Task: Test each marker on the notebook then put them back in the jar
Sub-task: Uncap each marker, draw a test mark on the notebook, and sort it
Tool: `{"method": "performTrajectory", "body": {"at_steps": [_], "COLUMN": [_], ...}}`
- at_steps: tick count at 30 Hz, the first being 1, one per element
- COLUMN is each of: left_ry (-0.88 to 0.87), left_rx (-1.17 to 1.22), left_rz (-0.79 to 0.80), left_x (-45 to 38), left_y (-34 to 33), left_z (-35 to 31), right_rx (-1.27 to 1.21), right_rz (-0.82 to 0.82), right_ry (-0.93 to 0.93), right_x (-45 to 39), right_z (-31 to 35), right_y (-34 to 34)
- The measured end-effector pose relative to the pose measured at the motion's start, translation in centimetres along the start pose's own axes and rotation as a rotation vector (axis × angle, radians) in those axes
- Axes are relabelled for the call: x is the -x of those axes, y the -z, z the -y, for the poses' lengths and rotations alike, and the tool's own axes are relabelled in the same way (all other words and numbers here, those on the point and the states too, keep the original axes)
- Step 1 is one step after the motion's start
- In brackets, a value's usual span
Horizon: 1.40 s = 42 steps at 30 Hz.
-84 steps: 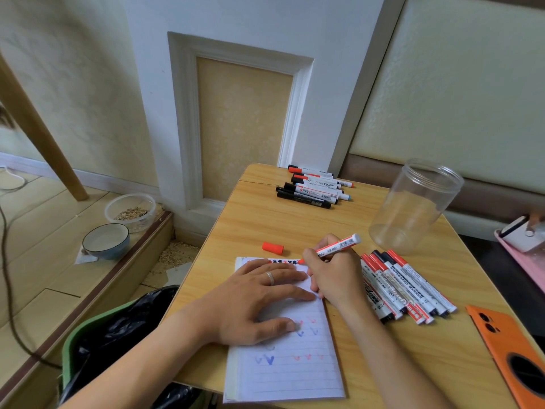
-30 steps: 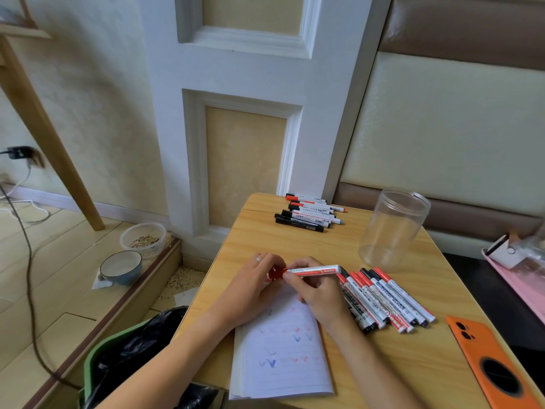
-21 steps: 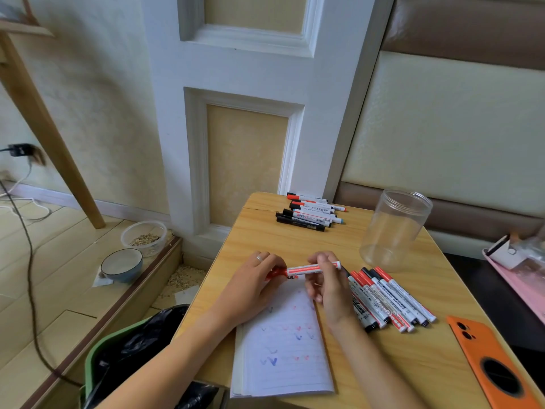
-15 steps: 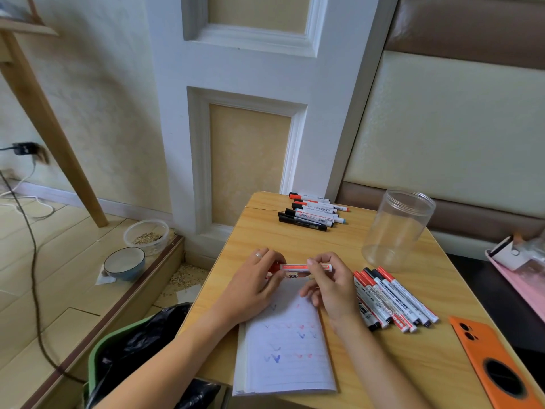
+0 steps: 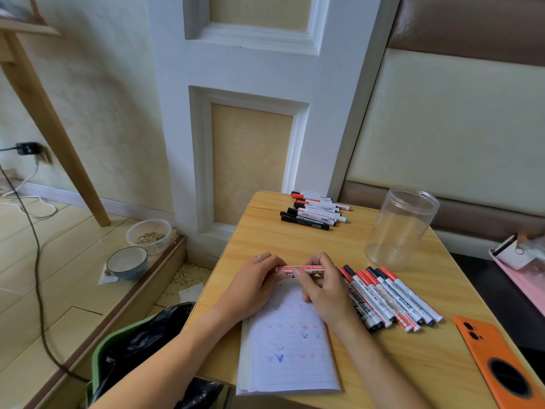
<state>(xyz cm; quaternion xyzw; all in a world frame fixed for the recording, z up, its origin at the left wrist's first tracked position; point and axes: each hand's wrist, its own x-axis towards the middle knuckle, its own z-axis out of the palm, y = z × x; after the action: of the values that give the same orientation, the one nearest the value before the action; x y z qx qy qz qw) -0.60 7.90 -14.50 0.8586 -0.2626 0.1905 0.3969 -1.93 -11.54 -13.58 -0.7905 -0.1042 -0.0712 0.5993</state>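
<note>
Grip: left hand and right hand both pinch a red-and-white marker pen, held level
Marker: above the top edge of the lined white notebook
Jar: clear plastic jar upright, well apart on the right
Table: wooden table

The wooden table bore a notebook, two marker clusters — one far, one right — a clear jar and an orange phone case.

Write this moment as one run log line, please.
step: capping red marker | hands: left hand, right hand both hold it | over: notebook | jar: empty
</note>
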Motion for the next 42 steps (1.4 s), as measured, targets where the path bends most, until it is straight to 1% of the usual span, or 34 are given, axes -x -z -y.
{"method": "performTrajectory", "body": {"at_steps": [14,16,19,21,23,25,27,29,31,34,37,40,42], "left_ry": [0.006,-0.007,-0.010,-0.015,-0.020,-0.012,0.008,0.041,0.059,0.052,0.045,0.024,0.010], "left_rx": [0.002,0.010,0.013,-0.001,-0.013,-0.017,-0.019,-0.011,-0.007,-0.033,-0.071,-0.102,-0.113], "left_rz": [0.020,0.019,0.016,0.028,0.062,0.087,0.097,0.103,0.099,0.108,0.097,0.095,0.099], "left_x": [0.1,0.1,0.1,0.1,0.2,0.3,0.3,0.3,0.4,0.4,0.4,0.3,0.3], "left_y": [-0.2,-0.3,-0.3,-0.3,-0.4,-0.4,-0.4,-0.3,-0.3,-0.3,-0.3,-0.4,-0.5], "left_z": [0.4,0.2,0.0,0.0,0.1,0.1,0.1,0.0,0.0,-0.1,0.2,0.6,0.7], "right_rx": [0.091,0.134,0.279,0.391,0.563,0.686,0.712,0.725,0.750,0.759,0.885,0.991,1.022], "right_rz": [0.003,-0.023,-0.140,-0.167,-0.115,-0.022,0.077,0.117,0.071,-0.060,-0.205,-0.352,-0.408], "right_ry": [0.044,0.094,0.224,0.311,0.412,0.463,0.471,0.480,0.479,0.415,0.385,0.270,0.235], "right_x": [0.0,0.0,-0.3,-0.4,-0.4,-0.3,-0.5,-0.7,-0.7,0.1,0.9,1.4,1.8], "right_z": [-0.1,-0.1,-0.6,-0.7,-0.9,-0.9,-1.0,-1.1,-1.1,-1.2,-1.6,-1.7,-2.0], "right_y": [-0.2,-0.1,-0.1,-0.1,0.0,0.2,0.7,1.2,1.7,2.4,3.3,4.8,5.6]}}
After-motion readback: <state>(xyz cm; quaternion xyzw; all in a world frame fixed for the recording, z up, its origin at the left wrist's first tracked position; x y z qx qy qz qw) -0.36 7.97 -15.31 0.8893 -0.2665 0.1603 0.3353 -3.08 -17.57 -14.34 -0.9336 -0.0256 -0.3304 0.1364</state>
